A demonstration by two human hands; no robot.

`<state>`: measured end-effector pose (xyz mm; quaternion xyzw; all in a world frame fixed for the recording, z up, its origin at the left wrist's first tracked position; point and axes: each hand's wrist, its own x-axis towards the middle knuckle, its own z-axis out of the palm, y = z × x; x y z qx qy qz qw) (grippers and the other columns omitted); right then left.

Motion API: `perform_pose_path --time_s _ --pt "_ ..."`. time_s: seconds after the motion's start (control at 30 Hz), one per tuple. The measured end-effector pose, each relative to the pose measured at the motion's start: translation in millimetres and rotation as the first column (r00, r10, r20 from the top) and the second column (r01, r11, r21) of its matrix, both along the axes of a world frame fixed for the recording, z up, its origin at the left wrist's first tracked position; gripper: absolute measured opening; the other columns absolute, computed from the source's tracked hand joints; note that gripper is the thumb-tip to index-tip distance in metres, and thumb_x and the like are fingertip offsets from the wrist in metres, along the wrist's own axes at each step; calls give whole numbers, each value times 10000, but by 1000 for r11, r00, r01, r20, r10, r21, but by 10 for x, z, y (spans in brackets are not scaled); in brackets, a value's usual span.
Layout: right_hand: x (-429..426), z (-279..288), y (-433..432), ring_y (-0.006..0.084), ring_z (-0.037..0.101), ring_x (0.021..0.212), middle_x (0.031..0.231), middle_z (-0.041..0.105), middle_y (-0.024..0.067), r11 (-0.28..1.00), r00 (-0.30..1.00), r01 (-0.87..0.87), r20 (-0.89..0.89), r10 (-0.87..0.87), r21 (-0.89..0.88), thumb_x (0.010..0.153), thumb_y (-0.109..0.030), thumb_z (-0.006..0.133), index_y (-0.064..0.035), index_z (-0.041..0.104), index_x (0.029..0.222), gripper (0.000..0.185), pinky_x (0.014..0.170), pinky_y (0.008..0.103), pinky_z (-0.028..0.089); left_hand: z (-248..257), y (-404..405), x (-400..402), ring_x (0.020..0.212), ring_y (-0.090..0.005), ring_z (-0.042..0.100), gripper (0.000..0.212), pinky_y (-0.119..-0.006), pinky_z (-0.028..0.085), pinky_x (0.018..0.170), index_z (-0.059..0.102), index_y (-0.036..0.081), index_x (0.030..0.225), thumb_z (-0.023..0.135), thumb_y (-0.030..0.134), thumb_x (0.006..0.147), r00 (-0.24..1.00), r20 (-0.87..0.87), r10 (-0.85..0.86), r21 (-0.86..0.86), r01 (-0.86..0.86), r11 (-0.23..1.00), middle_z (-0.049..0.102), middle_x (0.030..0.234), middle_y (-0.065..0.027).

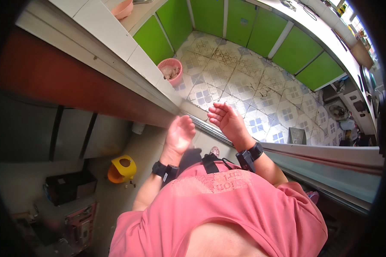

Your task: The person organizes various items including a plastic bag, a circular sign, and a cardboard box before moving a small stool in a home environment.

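Both my hands are raised in front of my body, palms turned up and holding nothing. My left hand (180,135) is near the end of a reddish-brown panel, fingers close together and slightly curled. To its right, my right hand (226,122) shows above the metal threshold track (209,128), fingers a little bent. Black straps with small devices are around both wrists. A pink basket (181,72) with plastic bags in it stands on the patterned tile floor (225,80) beyond my hands.
Green cabinets (231,22) line the far side under a pale countertop (334,41). A white tiled wall edge (128,57) and a sliding door frame (321,154) flank the doorway. On the left floor are a yellow plastic container (128,167) and a black box (70,188).
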<state>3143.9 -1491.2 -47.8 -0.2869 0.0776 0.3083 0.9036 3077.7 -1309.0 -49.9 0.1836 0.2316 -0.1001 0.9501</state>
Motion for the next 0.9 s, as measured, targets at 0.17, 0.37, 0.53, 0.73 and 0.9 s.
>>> perform_pose_path --time_s 0.17,0.37,0.53,0.73,0.9 --pt "162 -75 -21 225 559 794 880 569 116 996 994 90 -66 -89 6 841 -255 430 -14 496 947 272 716 324 447 -95 44 353 703 -171 541 249 -300 440 625 544 66 887 434 284 838 995 -41 -86 -27 85 996 582 779 -45" --pt "578 36 186 234 556 793 869 566 132 984 984 179 -15 -179 -12 851 -256 406 -14 494 937 272 720 336 445 -127 292 928 720 -170 524 244 -300 432 635 538 64 886 430 278 839 982 -23 -188 -37 187 982 565 796 -41" --pt "883 79 349 222 564 811 880 579 121 977 977 212 23 -212 -35 875 -268 346 -18 506 945 305 721 319 456 -176 488 1309 722 -167 523 239 -298 430 636 536 68 899 425 272 844 968 2 -251 -71 251 965 568 799 -37" --pt "1107 26 721 215 559 750 825 561 111 973 976 199 -62 -207 -121 869 -270 356 -15 488 915 290 670 319 459 -321 753 1584 724 -158 525 233 -293 431 638 543 75 907 428 269 844 955 -1 -297 -91 295 951 573 805 -25" --pt "1283 7 737 213 559 749 830 560 110 959 967 239 -58 -250 -151 870 -267 353 -18 488 905 285 663 309 464 -414 800 1804 726 -163 546 230 -302 449 651 540 76 889 429 273 847 941 15 -339 -125 338 933 584 814 -33"
